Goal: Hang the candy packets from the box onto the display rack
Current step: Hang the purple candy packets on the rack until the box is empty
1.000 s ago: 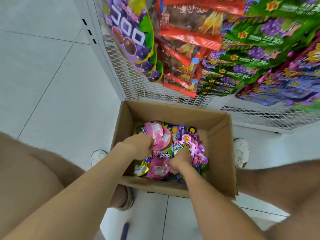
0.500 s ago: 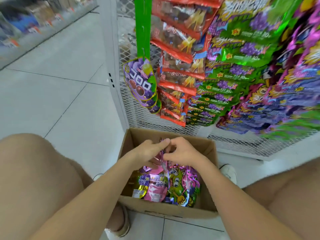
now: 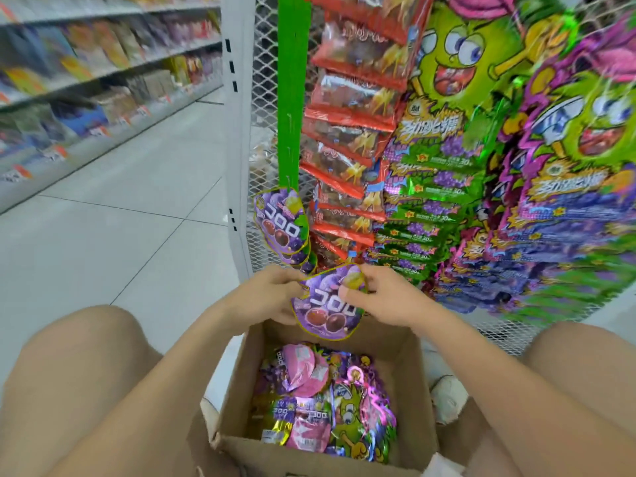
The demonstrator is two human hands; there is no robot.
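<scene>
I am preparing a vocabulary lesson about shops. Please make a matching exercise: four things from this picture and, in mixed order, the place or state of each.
Things:
1. pink packets
2. red packets
3. cardboard box
4. left hand, right hand

States:
a. standing on the floor
b. pinching a purple packet
c. hanging on the display rack
d. lying inside the box

Pairs: 1-d, 2-c, 3-a, 4-b.

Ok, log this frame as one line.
left hand: pinches purple packet | right hand: pinches it too | packet: above box, not on display rack | box: more packets inside
</scene>
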